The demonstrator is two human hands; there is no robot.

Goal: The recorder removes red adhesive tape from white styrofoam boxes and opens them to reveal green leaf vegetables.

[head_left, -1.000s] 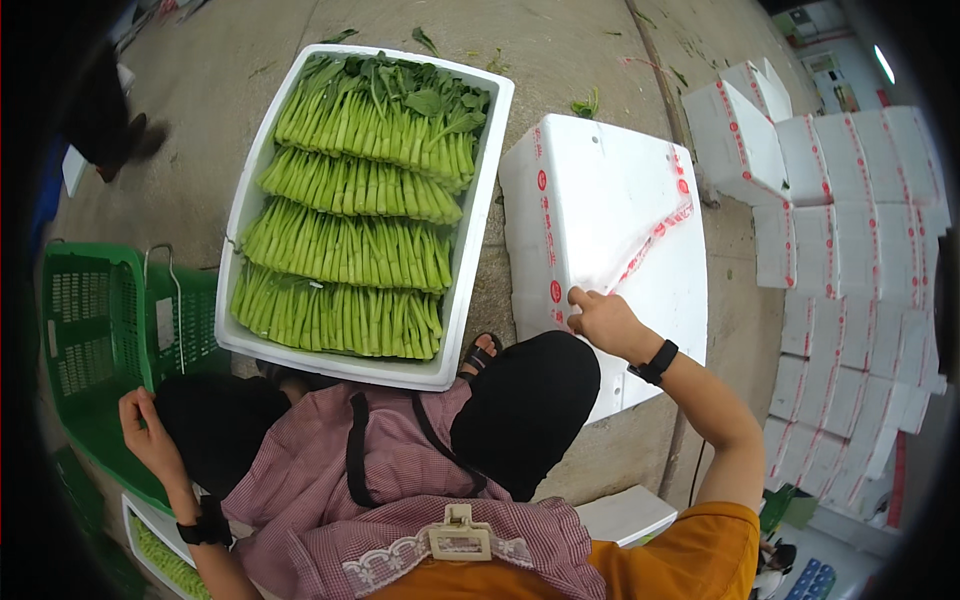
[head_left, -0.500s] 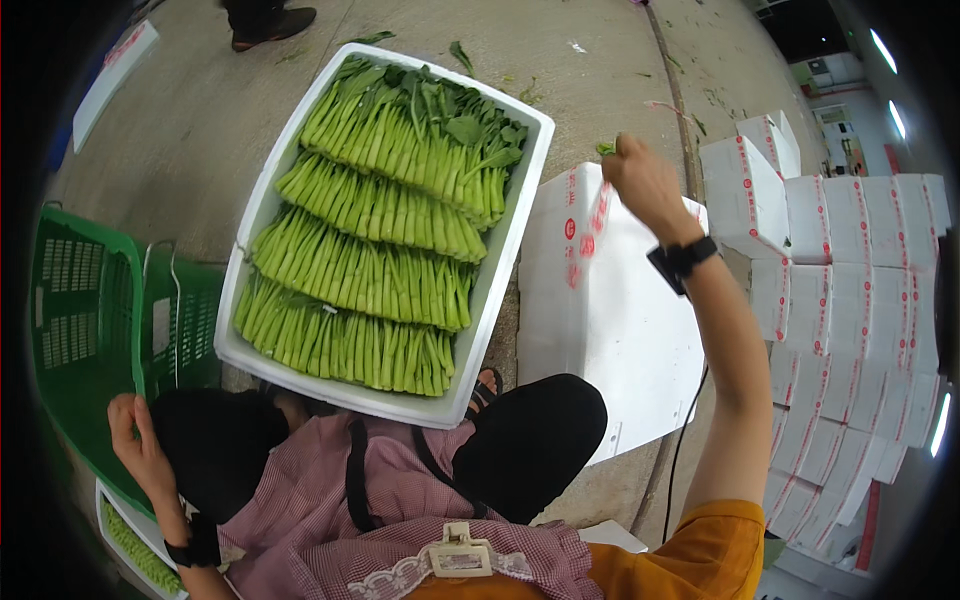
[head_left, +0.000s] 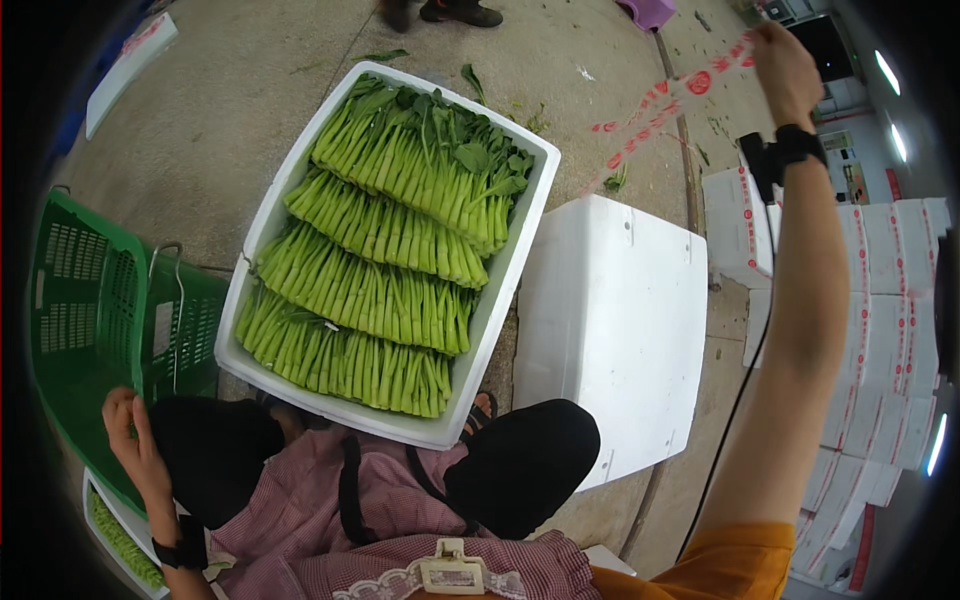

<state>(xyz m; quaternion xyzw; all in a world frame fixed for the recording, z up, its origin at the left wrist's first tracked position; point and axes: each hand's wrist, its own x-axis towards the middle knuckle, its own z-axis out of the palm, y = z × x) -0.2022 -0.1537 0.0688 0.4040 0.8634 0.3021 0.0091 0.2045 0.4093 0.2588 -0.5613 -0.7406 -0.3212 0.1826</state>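
My right hand [head_left: 785, 75] is raised at the upper right, its fingers closed on the end of a clear packing tape strip [head_left: 697, 83] with red print. The strip trails down and left toward the far edge of a white foam box [head_left: 640, 330]; whether it still sticks to the box I cannot tell. Loosely curled beside my knee and the green crate's edge, my left hand [head_left: 133, 440] has thumb and fingers apart and nothing visible in it. Between them, a white foam box [head_left: 232, 335] holds overlapping rows of green leafy stalks [head_left: 385, 240], leaves at the far end.
A green plastic crate [head_left: 85, 330] with a metal handle stands at the left. Below it is another white box of greens [head_left: 122, 540]. Stacked white boxes [head_left: 885, 330] line the right. Leaf scraps litter the floor; a person's shoe [head_left: 460, 12] and a purple object [head_left: 650, 12] show beyond.
My right hand has moved up and right, drawing the tape off the right box's top into the air. My left hand has hardly moved. The shoe beyond has shifted right.
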